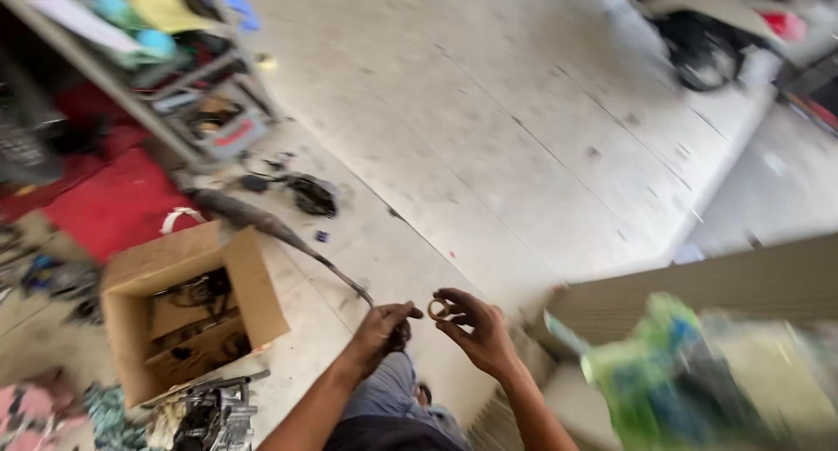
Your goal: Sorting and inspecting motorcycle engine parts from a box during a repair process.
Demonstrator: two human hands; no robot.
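Right hand (478, 333) pinches small tan ring (438, 309) at fingertips above concrete floor (489, 128), left hand (381, 329) curled shut on smth dark; keep ring level, grip light, w/ hands close.

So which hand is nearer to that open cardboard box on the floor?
The left hand. It is just right of the cardboard box, while the right hand, pinching a small ring, is farther right.

A small tan ring (438, 309) is seen against pale grey concrete floor (489, 128). A brown cardboard box (188, 307) is shown beside a red mat (109, 202). A blurred green and blue packet (668, 372) is seen at the right.
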